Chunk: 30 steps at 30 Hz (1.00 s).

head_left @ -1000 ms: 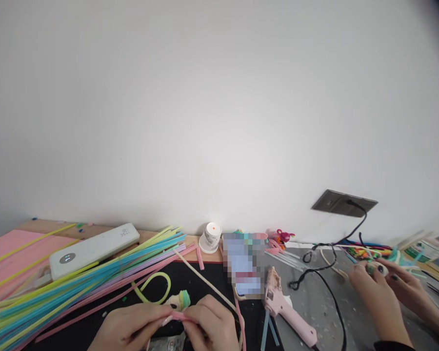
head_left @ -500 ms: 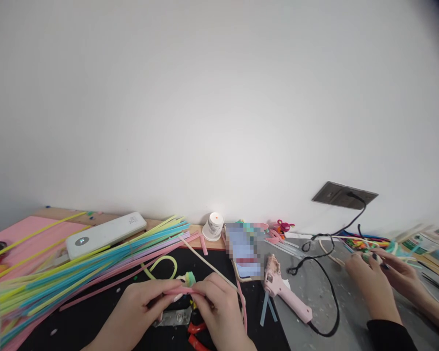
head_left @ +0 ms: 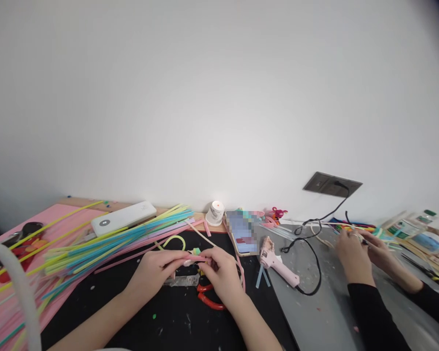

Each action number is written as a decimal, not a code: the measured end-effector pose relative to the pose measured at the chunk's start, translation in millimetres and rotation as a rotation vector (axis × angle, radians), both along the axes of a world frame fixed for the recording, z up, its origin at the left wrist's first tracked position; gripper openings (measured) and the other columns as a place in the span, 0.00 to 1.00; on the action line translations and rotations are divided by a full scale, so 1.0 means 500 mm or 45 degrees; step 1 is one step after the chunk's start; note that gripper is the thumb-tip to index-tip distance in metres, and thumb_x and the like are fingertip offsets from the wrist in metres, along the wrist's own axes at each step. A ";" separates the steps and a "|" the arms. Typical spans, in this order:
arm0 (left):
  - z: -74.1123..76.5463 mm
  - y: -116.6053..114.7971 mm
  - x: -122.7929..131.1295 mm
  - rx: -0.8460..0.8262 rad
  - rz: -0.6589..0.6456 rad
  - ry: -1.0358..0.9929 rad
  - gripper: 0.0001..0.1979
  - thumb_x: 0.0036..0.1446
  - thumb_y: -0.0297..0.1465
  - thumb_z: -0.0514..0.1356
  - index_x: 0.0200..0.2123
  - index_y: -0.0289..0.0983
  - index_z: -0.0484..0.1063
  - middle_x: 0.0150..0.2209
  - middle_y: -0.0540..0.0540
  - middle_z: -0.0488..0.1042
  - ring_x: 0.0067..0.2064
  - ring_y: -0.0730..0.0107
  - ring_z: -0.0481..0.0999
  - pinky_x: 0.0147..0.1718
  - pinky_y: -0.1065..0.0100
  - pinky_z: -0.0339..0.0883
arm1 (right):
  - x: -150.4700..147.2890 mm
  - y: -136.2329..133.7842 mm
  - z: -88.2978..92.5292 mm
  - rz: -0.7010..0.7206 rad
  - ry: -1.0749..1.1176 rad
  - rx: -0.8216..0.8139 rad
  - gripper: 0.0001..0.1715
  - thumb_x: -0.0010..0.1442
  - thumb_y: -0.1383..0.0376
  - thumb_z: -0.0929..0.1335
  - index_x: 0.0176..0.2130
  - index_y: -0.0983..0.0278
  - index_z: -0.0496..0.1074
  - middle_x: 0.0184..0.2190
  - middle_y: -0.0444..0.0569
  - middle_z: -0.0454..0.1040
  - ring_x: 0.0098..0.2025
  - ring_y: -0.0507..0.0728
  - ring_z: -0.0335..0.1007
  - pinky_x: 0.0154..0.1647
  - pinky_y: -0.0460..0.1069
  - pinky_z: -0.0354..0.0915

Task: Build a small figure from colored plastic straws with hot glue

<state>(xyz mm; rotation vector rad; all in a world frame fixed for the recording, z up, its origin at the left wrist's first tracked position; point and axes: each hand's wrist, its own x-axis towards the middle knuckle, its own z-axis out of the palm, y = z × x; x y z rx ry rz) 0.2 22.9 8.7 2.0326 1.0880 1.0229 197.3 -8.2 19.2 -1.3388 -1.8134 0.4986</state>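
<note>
A short pink pipe cleaner [head_left: 195,258] stretches between my two hands above the black mat [head_left: 175,317]. My left hand [head_left: 154,270] pinches its left end, and the fingers of my right hand [head_left: 222,274] are closed on the other end. Just behind it shows a small green and yellow fuzzy piece [head_left: 196,251], partly hidden by my fingers. Below my hands lie red-handled pliers [head_left: 211,303], their upper part covered by my right hand. A clear, shiny flat piece [head_left: 184,281] is beside them. A bent yellow pipe cleaner [head_left: 175,239] loops behind my left hand.
Bundled pipe cleaners [head_left: 131,243] and a white power bank [head_left: 124,218] lie left. A paper cup [head_left: 215,213], a phone [head_left: 242,234] and a pink glue gun [head_left: 278,265] with a black cord stand beyond. At right, another person's hands [head_left: 356,253] work near a bottle [head_left: 406,226].
The view has shifted, so more of the table and my forearms shows. My hands still hold the pink pipe cleaner, in nearly the same pose.
</note>
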 end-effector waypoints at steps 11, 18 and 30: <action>0.007 0.000 -0.001 -0.044 -0.030 0.015 0.12 0.59 0.31 0.56 0.36 0.40 0.81 0.26 0.50 0.81 0.20 0.75 0.73 0.24 0.75 0.68 | -0.003 -0.003 0.001 -0.028 0.039 0.072 0.08 0.59 0.67 0.67 0.28 0.64 0.73 0.24 0.44 0.71 0.26 0.51 0.66 0.27 0.44 0.60; 0.016 -0.001 -0.001 -0.101 0.010 0.041 0.13 0.60 0.34 0.55 0.38 0.38 0.80 0.21 0.52 0.77 0.21 0.73 0.74 0.25 0.74 0.67 | 0.002 0.002 0.002 -0.079 0.158 -0.019 0.08 0.57 0.69 0.67 0.27 0.65 0.73 0.23 0.43 0.70 0.25 0.50 0.64 0.27 0.44 0.60; 0.012 0.004 -0.008 0.115 0.063 0.087 0.13 0.59 0.33 0.55 0.31 0.38 0.79 0.19 0.54 0.76 0.21 0.73 0.74 0.29 0.72 0.66 | 0.009 0.008 -0.005 -0.078 0.258 -0.128 0.07 0.55 0.66 0.67 0.27 0.65 0.74 0.23 0.44 0.72 0.24 0.50 0.63 0.25 0.44 0.60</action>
